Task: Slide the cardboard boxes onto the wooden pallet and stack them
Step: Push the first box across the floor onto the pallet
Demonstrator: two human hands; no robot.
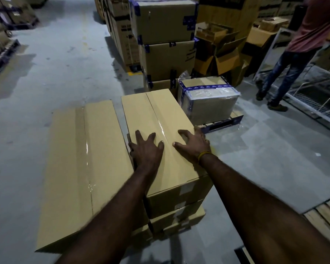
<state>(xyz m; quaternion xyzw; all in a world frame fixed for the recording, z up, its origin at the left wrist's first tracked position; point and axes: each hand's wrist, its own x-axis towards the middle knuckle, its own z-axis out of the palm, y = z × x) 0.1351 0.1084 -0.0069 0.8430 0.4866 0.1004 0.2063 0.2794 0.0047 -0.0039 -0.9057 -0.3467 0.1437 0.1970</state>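
Both hands press flat on the top box [156, 119]: left hand [147, 149] released, right hand [193, 144] fingers spread, grasping nothing.

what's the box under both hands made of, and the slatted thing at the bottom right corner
Top box: plain brown corrugated cardboard, matte, with glossy clear tape down its centre seam, catching the light. Slatted pallet: looks like pale unfinished wood, judging by separate boards with gaps; only a corner shows.

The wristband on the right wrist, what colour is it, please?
Yellow; the wristband shows in the head view.
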